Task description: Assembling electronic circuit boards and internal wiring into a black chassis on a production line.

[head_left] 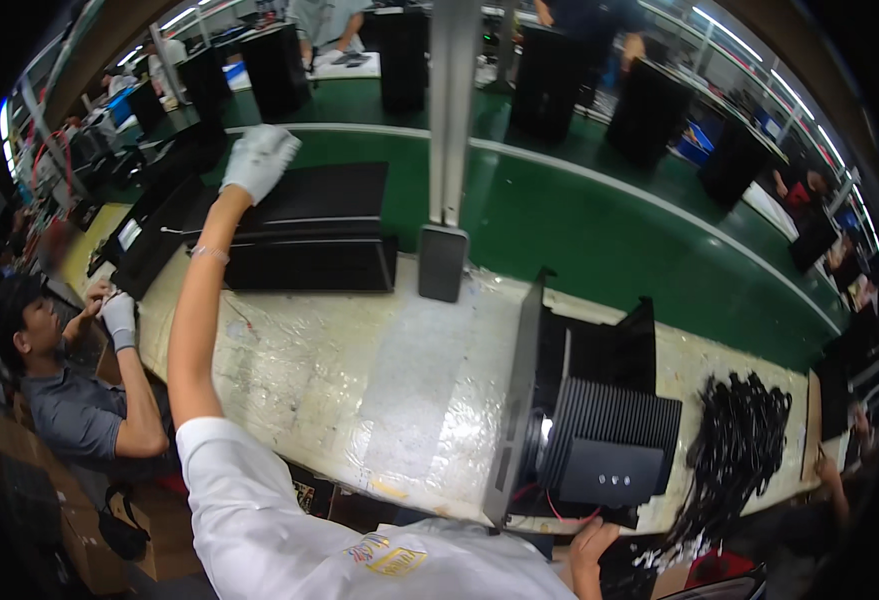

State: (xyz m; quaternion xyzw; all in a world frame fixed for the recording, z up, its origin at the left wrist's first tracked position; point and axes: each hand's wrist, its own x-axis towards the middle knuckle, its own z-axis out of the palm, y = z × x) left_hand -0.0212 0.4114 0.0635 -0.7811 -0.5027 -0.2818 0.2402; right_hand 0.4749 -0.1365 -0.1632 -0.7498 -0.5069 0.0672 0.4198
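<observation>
My left hand [259,163], in a white glove, is stretched far forward at the left, over the far edge of a black panel [334,195]. Its fingers are bent and slightly blurred, so I cannot tell whether they grip the panel. Another black casing [309,264] lies just nearer on the table. My bare right hand [591,545] is down at the near table edge, with its fingers curled at the lower corner of a large black housing [526,400]. On that housing sits a ribbed black block [614,430], and a thin red wire [559,512] hangs close to my right hand.
A grey metal post [450,110] rises beyond the table [359,370], with a dark box [442,263] at its foot. Bundled black cables [744,440] lie at the right. A co-worker [89,380] is close on the left. Black cabinets [544,85] line the green floor's far side.
</observation>
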